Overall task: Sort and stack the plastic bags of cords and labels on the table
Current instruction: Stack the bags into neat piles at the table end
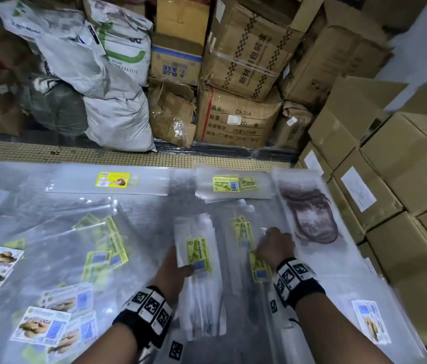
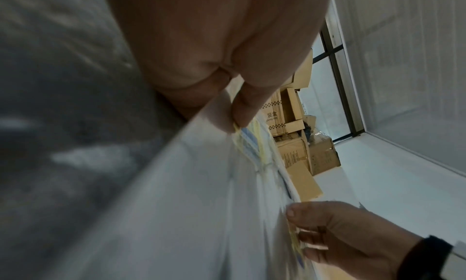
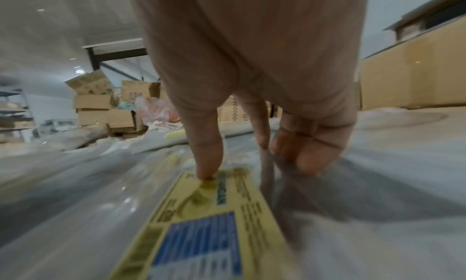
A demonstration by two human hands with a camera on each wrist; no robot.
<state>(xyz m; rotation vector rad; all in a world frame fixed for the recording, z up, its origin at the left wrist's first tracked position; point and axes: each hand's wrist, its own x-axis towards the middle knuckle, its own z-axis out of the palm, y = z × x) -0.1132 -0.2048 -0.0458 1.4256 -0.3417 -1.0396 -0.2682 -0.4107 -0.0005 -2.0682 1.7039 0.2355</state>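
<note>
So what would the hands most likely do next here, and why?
Probably the right hand lifts the loose green-labelled bag under its fingertips and lays it on the bundle gripped by the left hand. The bundle's top label reads Kek Pandan, the bag under the right fingers has a similar yellow-green label, and more such bags lie flat nearby.
</note>
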